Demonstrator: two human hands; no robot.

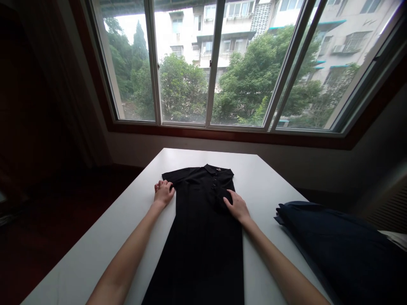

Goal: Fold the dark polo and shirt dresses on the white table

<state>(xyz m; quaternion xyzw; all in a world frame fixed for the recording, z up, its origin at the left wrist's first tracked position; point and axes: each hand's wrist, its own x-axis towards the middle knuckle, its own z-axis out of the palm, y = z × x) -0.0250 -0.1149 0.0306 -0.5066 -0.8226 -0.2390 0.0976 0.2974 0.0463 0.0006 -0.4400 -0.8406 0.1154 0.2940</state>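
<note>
A black collared garment (203,228) with a button placket lies flat and lengthwise on a white table (104,241), collar toward the window. My left hand (163,192) rests at the garment's left sleeve edge, fingers curled on the fabric. My right hand (237,206) lies flat on the garment's right chest area, fingers stretched out and pressing the cloth.
A pile of dark navy cloth (337,250) sits on the table's right side. A wide window (222,63) with trees and buildings outside stands beyond the table's far edge. Dark floor lies to the left of the table.
</note>
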